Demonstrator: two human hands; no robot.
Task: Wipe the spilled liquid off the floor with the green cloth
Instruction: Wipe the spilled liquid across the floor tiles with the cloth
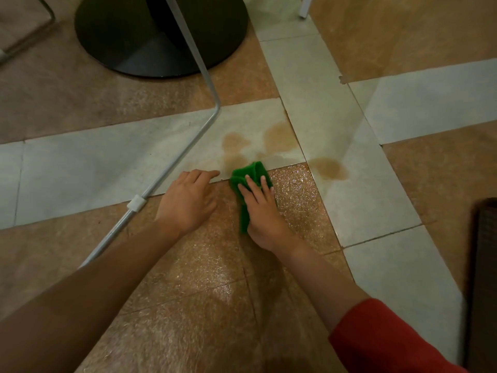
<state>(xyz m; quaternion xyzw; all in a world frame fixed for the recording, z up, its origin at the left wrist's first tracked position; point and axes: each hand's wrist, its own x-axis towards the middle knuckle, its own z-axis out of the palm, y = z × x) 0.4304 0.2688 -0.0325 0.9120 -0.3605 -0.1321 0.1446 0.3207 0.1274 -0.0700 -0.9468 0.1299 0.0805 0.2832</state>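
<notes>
Brownish spilled liquid (pixel 236 146) lies in patches on the pale floor tiles, with a separate puddle (pixel 332 168) to the right. The green cloth (pixel 248 173) is folded and pressed to the floor at the spill's near edge. My right hand (pixel 262 211) lies flat on top of it, fingers spread over the cloth. My left hand (pixel 188 197) rests palm down on the floor just left of the cloth, fingers apart, holding nothing.
A bent metal chair leg (pixel 172 168) runs diagonally across the floor left of my hands. A black round table base (pixel 129 41) stands behind it. A dark object (pixel 484 265) is at the right edge. A white leg (pixel 305 6) stands at top right.
</notes>
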